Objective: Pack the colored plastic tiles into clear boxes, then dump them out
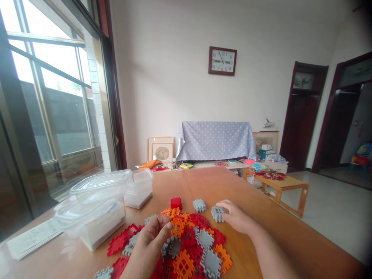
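Observation:
A heap of red, orange and grey plastic interlocking tiles [205, 239] with notched edges lies in front of me, some of them solid and some with window-like openings. My left hand [151, 242] is over the heap's left side, thumb and forefinger pinched at the edge of an orange windowed tile [177, 228]. To the right, my right hand [235, 217] has its fingers closed on a small stack of grey tiles [217, 214] on the table. Beyond the heap stand a red tile stack [176, 203] and another grey stack [199, 205].
Clear plastic boxes with lids [95, 217] stand at the left of the wooden table [203, 180]. Near them lies a pile of printed paper [33, 238]. Past the table are a low wooden bench [279, 184] and a cloth-covered object [216, 141] against the wall.

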